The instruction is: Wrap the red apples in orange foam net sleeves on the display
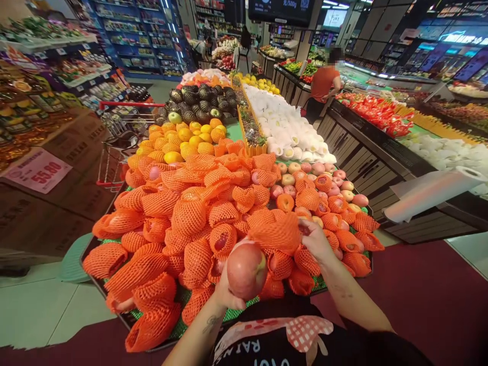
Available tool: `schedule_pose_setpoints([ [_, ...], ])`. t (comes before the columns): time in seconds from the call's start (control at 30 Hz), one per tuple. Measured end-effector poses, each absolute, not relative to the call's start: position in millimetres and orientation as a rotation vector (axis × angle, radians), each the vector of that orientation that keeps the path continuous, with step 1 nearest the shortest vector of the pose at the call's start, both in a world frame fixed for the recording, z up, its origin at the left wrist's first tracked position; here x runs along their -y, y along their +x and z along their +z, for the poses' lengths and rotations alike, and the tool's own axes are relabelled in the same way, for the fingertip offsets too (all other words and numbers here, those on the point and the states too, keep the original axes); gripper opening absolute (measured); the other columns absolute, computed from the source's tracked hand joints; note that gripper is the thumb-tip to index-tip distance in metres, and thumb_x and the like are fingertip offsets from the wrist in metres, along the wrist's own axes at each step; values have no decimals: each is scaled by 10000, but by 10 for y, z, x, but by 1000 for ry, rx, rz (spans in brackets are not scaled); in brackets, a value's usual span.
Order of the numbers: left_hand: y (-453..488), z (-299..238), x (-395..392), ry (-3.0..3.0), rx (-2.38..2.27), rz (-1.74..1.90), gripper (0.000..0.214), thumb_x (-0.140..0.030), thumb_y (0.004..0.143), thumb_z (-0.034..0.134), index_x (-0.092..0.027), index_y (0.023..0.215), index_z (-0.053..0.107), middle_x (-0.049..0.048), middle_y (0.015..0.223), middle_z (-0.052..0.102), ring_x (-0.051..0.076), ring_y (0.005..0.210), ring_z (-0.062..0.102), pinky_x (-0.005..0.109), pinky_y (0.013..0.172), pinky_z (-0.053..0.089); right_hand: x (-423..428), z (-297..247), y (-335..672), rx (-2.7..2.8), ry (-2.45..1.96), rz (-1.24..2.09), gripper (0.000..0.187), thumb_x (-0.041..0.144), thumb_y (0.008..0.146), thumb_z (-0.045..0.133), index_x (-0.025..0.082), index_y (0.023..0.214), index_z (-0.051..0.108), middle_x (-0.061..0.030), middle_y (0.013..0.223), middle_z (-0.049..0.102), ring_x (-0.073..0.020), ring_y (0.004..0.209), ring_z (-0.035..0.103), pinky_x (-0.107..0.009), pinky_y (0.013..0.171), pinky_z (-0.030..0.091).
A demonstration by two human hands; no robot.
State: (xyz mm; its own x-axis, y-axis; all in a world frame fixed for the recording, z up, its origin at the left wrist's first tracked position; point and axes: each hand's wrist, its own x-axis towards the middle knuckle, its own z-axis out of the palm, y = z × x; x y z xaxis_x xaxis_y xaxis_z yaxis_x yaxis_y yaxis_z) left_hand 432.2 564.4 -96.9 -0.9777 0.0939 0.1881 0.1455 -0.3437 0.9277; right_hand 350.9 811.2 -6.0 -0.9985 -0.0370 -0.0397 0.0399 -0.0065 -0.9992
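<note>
The left hand [225, 294] curls around a bare apple [247, 270], above the near side of the tray [241, 311]. The right hand [318, 243] pinches the right end of an orange net [276, 233]; its left end lies close to the apple, but I cannot tell if they touch.

The apple is large for one palm and looks smooth, so a loose grip could let it slip — perhaps onto the netted fruit [188, 216], perhaps to the floor [412, 290] — and bruise it. A strong pull could tear the net, or a bump could make the loose pile roll.

On the left, a pink card [38, 170] shows 55.80; its smaller line is not readable. A far screen [282, 10] shows 元/500g. On the black shirt [346, 345], RAIN stands upside down.
</note>
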Motion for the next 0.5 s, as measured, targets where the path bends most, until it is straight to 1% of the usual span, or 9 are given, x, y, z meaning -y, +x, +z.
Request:
schedule_pose_setpoints([
  [0.03, 4338, -974, -5654, -433, 1782, -2533, 1256, -702, 363, 969, -273, 1467, 552, 156, 1540, 522, 483, 1486, 407, 621, 1246, 318, -8158, -84, 3604, -2306, -62, -2122, 133, 230, 629, 798, 237, 653, 667, -45, 861, 654, -199, 755, 582, -330, 664, 490],
  [0.1, 4375, -988, -5692, -535, 1834, -2516, 1237, -623, 429, 996, -250, 1503, 511, 185, 1575, 491, 486, 1491, 403, 635, 1269, 240, -8238, -107, 3785, -2532, -194, -1961, 167, 162, 690, 696, 229, 583, 586, -20, 736, 535, -177, 663, 483, -301, 565, 392],
  [0.17, 4412, -1000, -5752, -480, 1899, -2540, 1206, -605, 472, 994, -232, 1508, 502, 201, 1581, 486, 491, 1497, 393, 648, 1267, 219, -8302, -101, 3921, -2739, -220, -1913, 145, 104, 688, 613, 227, 621, 574, 3, 699, 468, -157, 619, 421, -285, 540, 339],
  [0.23, 4433, -1000, -5820, -404, 1892, -2648, 1201, -645, 482, 974, -227, 1504, 501, 207, 1547, 515, 501, 1459, 438, 662, 1227, 296, -8345, -77, 3988, -2868, -194, -2060, 218, 63, 624, 600, 235, 756, 587, 6, 801, 520, -158, 699, 497, -273, 613, 417],
  [0.3, 4424, -973, -5875, -390, 1806, -2795, 1186, -709, 496, 935, -230, 1494, 508, 199, 1474, 573, 497, 1383, 520, 662, 1162, 393, -8370, -50, 3994, -2758, -255, -2187, 371, 52, 585, 617, 248, 899, 584, -9, 950, 592, -180, 849, 597, -291, 737, 501],
  [0.33, 4409, -947, -5893, -404, 1767, -2826, 1164, -730, 503, 918, -233, 1479, 525, 192, 1460, 581, 493, 1367, 532, 654, 1148, 413, -8378, -41, 3983, -2632, -326, -2162, 394, 61, 583, 623, 246, 928, 584, -13, 970, 617, -189, 878, 624, -299, 756, 518],
  [0.4, 4368, -874, -5907, -427, 1755, -2750, 1097, -737, 519, 904, -242, 1437, 566, 177, 1519, 525, 483, 1412, 480, 634, 1180, 383, -8383, -42, 3950, -2459, -398, -2006, 319, 98, 599, 610, 225, 892, 604, -9, 882, 646, -177, 784, 633, -278, 684, 503],
  [0.43, 4351, -831, -5902, -426, 1768, -2670, 1069, -729, 524, 905, -251, 1422, 578, 165, 1575, 464, 478, 1448, 435, 623, 1205, 354, -8378, -55, 3932, -2476, -359, -1956, 244, 115, 604, 598, 215, 827, 597, 8, 790, 621, -157, 701, 598, -256, 628, 464],
  [0.5, 4343, -742, -5880, -438, 1826, -2534, 1073, -721, 507, 912, -262, 1417, 578, 149, 1660, 336, 468, 1489, 376, 609, 1233, 312, -8342, -98, 3903, -2676, -173, -1945, 143, 141, 605, 586, 218, 703, 516, 53, 645, 492, -120, 582, 472, -230, 542, 356],
])
